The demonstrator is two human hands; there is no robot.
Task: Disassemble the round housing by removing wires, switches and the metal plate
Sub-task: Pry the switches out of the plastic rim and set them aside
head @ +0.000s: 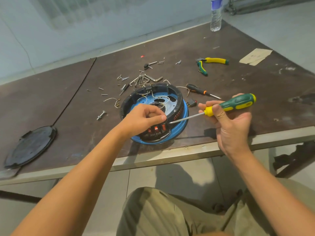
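At the bench's (68, 103) front edge, my left hand (144, 118) pinches the housing's (172, 93) rim; my right hand (233, 128) has its fingers clamped on a screwdriver (236, 103).

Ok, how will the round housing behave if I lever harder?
Probably stiff: the round housing has a thick wall. It seems tilted on its blue rim, so it may rock without the left hand gripping it. It might slide toward the table edge.

Yellow-green pliers (215, 60), water bottle (216, 16), hex keys (154, 79), black round lid (30, 147) on brown table (238, 89).
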